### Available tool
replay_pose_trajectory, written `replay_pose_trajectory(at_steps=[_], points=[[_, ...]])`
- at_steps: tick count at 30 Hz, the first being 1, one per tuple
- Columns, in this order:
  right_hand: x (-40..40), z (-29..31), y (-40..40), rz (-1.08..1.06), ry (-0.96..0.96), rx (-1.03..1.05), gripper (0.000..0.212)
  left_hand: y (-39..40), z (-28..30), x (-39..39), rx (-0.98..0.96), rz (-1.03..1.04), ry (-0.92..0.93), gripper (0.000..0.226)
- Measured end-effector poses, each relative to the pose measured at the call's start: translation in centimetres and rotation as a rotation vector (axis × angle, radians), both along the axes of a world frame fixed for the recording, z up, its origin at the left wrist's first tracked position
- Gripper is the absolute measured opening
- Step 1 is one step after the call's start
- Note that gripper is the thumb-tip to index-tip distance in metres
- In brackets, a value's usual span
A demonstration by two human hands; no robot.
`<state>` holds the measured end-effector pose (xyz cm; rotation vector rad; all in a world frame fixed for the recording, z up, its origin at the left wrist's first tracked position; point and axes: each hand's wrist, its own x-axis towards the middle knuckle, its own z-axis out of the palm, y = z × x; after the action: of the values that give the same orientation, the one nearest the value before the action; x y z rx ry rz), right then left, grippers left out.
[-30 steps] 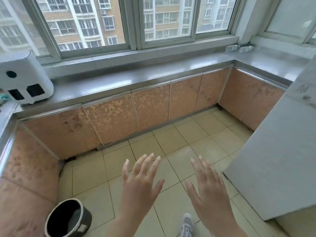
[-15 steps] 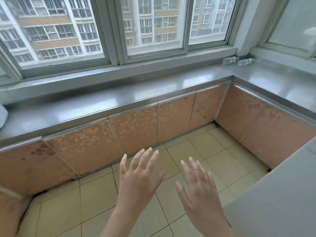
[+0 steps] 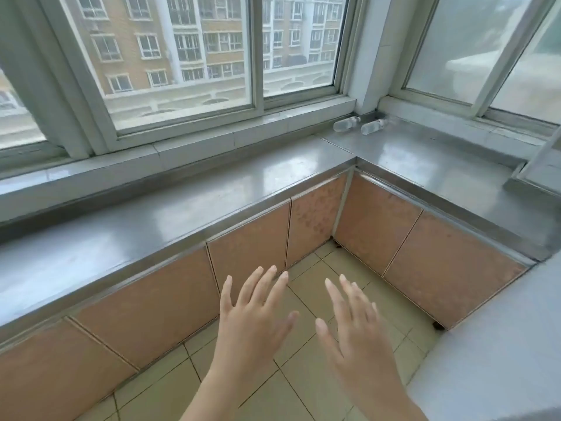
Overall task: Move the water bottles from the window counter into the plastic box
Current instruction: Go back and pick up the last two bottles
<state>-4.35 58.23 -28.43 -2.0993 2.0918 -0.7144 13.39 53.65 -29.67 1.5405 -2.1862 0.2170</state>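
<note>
Hands first — left hand (image 3: 253, 317) and right hand (image 3: 353, 332) both float low in the view, backs up, over the tiled floor (image 3: 273, 387). Fingers (image 3: 267, 281) of the left are spread and released, nothing in them; right-hand fingers likewise splayed loose, thumb out to the side, holding nothing. The two hands are near each other but not touching, w/ a strip of floor showing between the thumbs.

Steel desk (image 3: 188, 208) runs under the window (image 3: 188, 56) and turns a corner to the right, forming an L. Its top is bare and shiny along the long run. Tan cabinet fronts (image 3: 252, 262) sit below the edge, w/ dark seams between panels.

Water bottles are far off, at the back corner of the desk where the two window walls meet — first bottle (image 3: 346, 123) and second bottle (image 3: 373, 126) lie on their sides, just beside each other, clear bodies, close to the sill. Caps seem to point toward the corner post, but they are small & blurry so I can't say for sure. Both are well apart from the hands.

Grey flat surface (image 3: 501, 344) fills the lower-right corner, nearer the camera than the cabinets. Outside the glass: apartment blocks (image 3: 145, 41). Right-side panes are frosted.
</note>
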Motion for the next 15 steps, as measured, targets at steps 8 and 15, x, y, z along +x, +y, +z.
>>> replay_pose_trajectory(at_steps=[8, 15], points=[[-6.9, 1.3, -13.0, -0.115, -0.055, 0.027, 0.062, -15.7, 1.7, -7.6, 0.003, -0.204, -0.029, 0.057], [-15.4, 0.2, -25.8, -0.131, -0.037, 0.092, 0.065, -28.9, 0.9, -16.1, 0.044, -0.208, -0.085, 0.058]])
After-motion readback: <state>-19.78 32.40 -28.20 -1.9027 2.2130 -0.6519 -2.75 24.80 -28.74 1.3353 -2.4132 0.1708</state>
